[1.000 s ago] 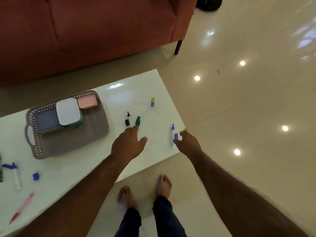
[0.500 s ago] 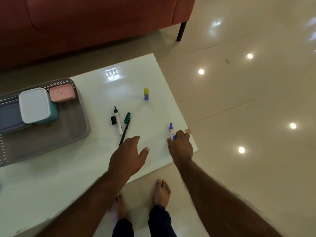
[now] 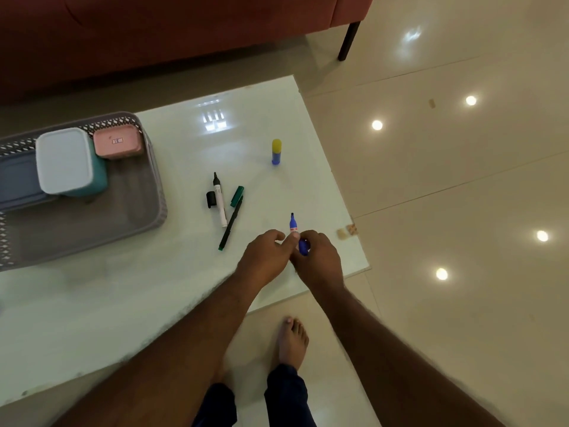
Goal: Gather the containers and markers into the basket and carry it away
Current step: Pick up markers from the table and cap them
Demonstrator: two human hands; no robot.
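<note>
Hands meet at lower centre of the frame, over the table's (image 3: 184, 291) near-right corner: left hand (image 3: 264, 257) pinches the blue marker (image 3: 292, 224) by its barrel, tip pointing up-frame; right hand (image 3: 320, 257) grips the blue cap (image 3: 303, 246) just beside it. Judgement: step in hand is capping this marker before it goes to the basket (image 3: 147, 167), at left of frame. Basket already holds three containers: white (image 3: 63, 160), pink (image 3: 118, 143), grey-blue (image 3: 18, 180). Not yet gathered: black marker (image 3: 220, 201) with its loose cap (image 3: 211, 198), green pen (image 3: 231, 226) with its cap (image 3: 237, 195), glue stick (image 3: 276, 151) standing upright further up-frame. Next move calls for lining cap onto tip, then a leftward carry over the pens. Table edge lies close right of and below the hands; a dropped cap could roll off. Basket's right half has bare room.
</note>
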